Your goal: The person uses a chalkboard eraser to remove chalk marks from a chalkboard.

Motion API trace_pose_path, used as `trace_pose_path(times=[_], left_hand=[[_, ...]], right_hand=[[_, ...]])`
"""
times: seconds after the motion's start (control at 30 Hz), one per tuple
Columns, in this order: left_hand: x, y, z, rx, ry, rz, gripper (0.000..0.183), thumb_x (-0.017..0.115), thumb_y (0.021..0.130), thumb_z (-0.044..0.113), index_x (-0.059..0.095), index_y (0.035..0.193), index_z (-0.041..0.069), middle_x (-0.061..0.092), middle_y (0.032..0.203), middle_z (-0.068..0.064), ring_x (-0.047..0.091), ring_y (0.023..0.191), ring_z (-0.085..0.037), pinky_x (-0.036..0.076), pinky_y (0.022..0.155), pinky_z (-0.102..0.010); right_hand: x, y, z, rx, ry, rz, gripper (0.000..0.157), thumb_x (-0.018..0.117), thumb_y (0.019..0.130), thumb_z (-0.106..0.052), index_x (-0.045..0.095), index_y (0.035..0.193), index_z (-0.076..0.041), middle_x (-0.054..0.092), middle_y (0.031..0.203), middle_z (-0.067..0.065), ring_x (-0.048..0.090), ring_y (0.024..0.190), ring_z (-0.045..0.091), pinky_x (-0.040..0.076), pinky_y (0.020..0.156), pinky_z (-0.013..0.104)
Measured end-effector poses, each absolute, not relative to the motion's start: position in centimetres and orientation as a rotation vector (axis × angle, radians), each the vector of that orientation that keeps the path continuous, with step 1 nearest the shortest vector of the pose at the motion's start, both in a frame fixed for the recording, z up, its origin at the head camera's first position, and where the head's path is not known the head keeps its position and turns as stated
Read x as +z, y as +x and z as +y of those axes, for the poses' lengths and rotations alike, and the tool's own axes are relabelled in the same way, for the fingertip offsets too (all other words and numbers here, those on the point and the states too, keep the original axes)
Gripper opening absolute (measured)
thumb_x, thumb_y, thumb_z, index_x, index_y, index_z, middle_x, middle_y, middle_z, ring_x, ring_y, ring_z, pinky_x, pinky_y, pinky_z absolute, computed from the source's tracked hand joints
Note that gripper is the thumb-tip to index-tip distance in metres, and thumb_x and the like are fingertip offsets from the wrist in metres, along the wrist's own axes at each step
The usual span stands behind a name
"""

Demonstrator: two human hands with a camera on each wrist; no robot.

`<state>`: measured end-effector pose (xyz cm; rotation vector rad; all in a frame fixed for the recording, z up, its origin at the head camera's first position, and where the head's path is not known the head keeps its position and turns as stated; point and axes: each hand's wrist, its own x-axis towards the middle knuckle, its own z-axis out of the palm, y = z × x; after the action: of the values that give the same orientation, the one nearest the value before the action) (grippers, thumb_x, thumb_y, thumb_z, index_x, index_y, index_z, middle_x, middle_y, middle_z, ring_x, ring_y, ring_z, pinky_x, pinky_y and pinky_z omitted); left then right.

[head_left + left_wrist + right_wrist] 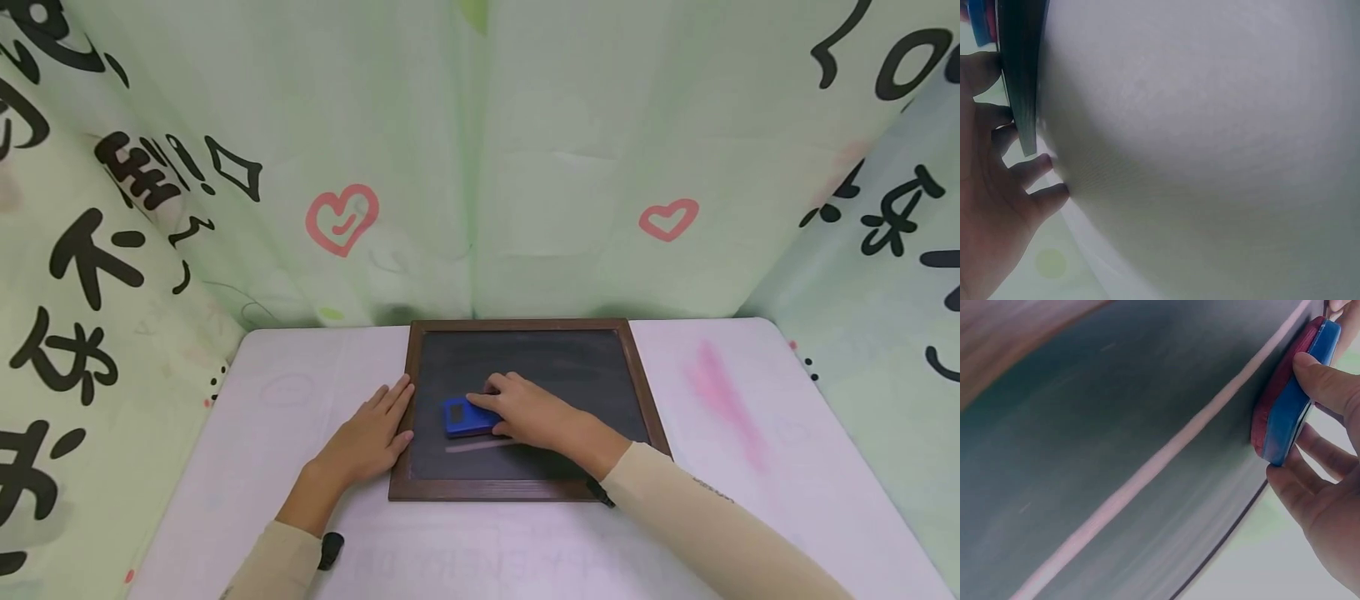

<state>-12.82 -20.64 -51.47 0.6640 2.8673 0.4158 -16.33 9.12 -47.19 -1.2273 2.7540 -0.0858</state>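
Observation:
A small chalkboard (562, 362) in a brown wooden frame (487, 490) lies on the table. My right hand (536, 412) grips a blue chalkboard eraser (457, 420) on the left half of the board, thumb on one side and fingers round the other. In the right wrist view the eraser's red felt (1272, 394) faces the dark surface. A pale pink chalk line (1166, 453) runs along the board just below the eraser. With fingers extended, my left hand (363, 446) rests on the left side of the frame, its thumb at the frame's edge.
The table (292, 400) has a white cover with a pink smear (723, 400) right of the board. Pale green curtains (555, 167) with black lettering and red hearts enclose the back and both sides. Faint chalk haze marks the board.

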Motion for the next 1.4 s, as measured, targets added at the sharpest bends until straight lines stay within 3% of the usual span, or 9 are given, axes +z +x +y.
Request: trace_pose_path(times=[0.13, 0.57, 0.93, 1.4], left_hand=[[-51.4, -12.8, -20.6, 0.418, 0.678, 2.866, 0.069, 0.047, 0.109, 0.033, 0.019, 0.165, 0.003, 0.012, 0.174, -0.01, 0.022, 0.157, -0.044, 0.029, 0.123, -0.062], [-51.8, -12.9, -20.7, 0.409, 0.692, 2.885, 0.07, 0.047, 0.109, 0.034, 0.019, 0.165, 0.004, 0.013, 0.174, -0.01, 0.023, 0.157, -0.043, 0.03, 0.123, -0.061], [-51.4, -12.7, -20.4, 0.445, 0.672, 2.869, 0.069, 0.048, 0.109, 0.033, 0.02, 0.165, 0.003, 0.014, 0.174, -0.011, 0.022, 0.157, -0.044, 0.029, 0.122, -0.063], [-51.5, -12.8, -20.5, 0.422, 0.668, 2.883, 0.07, 0.048, 0.109, 0.035, 0.02, 0.165, 0.005, 0.015, 0.174, -0.01, 0.023, 0.157, -0.043, 0.031, 0.122, -0.062]], right_hand=[[-47.3, -16.4, 10.9, -0.115, -1.208, 2.766, 0.06, 0.076, 0.096, -0.026, 0.055, 0.151, -0.017, 0.06, 0.131, 0.013, 0.06, 0.109, 0.027, 0.058, 0.091, 0.038], [-47.9, -16.3, 17.6, -0.278, -1.057, 2.847, 0.058, 0.078, 0.094, -0.019, 0.058, 0.148, -0.009, 0.061, 0.13, 0.017, 0.061, 0.115, 0.034, 0.056, 0.098, 0.048], [-47.8, -15.1, 22.6, -0.339, -0.892, 2.927, 0.062, 0.081, 0.09, -0.017, 0.059, 0.147, -0.008, 0.061, 0.128, 0.016, 0.061, 0.114, 0.034, 0.057, 0.093, 0.049], [-47.4, -14.2, 25.4, -0.386, -0.78, 2.96, 0.061, 0.083, 0.087, -0.013, 0.061, 0.142, -0.004, 0.06, 0.123, 0.019, 0.061, 0.114, 0.039, 0.056, 0.095, 0.054]])
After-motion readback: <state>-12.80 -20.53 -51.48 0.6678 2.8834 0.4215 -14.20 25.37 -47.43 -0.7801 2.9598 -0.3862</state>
